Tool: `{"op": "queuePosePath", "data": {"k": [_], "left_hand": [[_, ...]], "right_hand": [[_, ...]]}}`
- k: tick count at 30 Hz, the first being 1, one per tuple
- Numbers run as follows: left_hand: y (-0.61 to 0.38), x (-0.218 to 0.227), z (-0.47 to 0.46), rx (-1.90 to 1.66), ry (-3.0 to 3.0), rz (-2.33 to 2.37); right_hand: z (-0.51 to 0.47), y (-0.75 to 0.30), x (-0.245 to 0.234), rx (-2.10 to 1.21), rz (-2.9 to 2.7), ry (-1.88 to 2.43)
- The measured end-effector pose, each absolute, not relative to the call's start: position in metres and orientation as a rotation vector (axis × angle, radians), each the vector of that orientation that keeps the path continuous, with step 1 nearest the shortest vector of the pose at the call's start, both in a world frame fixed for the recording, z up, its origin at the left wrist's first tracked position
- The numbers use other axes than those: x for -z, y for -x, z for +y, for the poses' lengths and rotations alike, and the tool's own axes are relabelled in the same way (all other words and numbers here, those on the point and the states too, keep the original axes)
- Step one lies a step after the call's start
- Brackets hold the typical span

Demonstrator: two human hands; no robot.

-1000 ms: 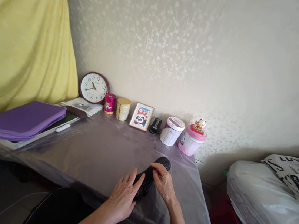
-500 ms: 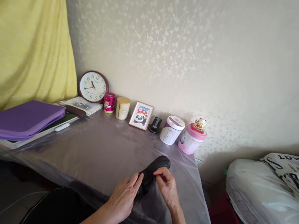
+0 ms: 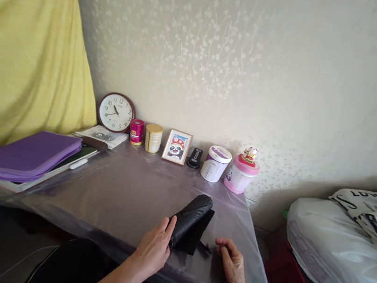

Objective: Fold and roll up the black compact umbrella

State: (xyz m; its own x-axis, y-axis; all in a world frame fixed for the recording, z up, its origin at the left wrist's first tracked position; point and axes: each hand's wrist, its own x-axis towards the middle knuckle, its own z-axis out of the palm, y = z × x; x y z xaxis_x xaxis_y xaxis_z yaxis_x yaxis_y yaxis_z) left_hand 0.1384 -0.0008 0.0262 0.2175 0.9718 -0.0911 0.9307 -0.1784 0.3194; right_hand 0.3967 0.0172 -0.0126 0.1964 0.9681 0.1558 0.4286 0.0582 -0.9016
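A black folded umbrella (image 3: 192, 215) lies slantwise on the table, its rounded far end pointing away to the right. One dark flap (image 3: 195, 237) of it hangs loose along the right side. My left hand (image 3: 155, 245) is closed on the near end, fingers lying over the rolled fabric. From the flap a short black strap (image 3: 206, 247) reaches toward my right hand (image 3: 231, 263). The fingers of that hand are curled in a pinch at the strap's tip; the exact contact is hard to see.
Along the wall stand a clock (image 3: 117, 112), several canisters such as a purple-white one (image 3: 215, 165), a panda picture frame (image 3: 177, 147) and a black stand (image 3: 194, 158). A purple folder (image 3: 25, 155) lies on the left. White bags (image 3: 331, 248) sit beyond the right edge.
My right hand has moved right and toward me, away from the umbrella's body. The flap has come loose and spread to the right. My left hand stays at the near end.
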Motion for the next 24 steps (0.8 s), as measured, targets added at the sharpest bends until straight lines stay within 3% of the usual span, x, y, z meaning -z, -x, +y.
{"op": "queuePosePath", "data": {"k": [12, 24], "left_hand": [[-0.113, -0.033, 0.012, -0.155, -2.042, 2.026], [-0.11, -0.026, 0.012, -0.058, -2.287, 2.196]], "right_hand": [[0.017, -0.397, 0.019, -0.734, -1.382, 1.484], [0.013, -0.392, 0.011, -0.703, -1.406, 1.471]]}}
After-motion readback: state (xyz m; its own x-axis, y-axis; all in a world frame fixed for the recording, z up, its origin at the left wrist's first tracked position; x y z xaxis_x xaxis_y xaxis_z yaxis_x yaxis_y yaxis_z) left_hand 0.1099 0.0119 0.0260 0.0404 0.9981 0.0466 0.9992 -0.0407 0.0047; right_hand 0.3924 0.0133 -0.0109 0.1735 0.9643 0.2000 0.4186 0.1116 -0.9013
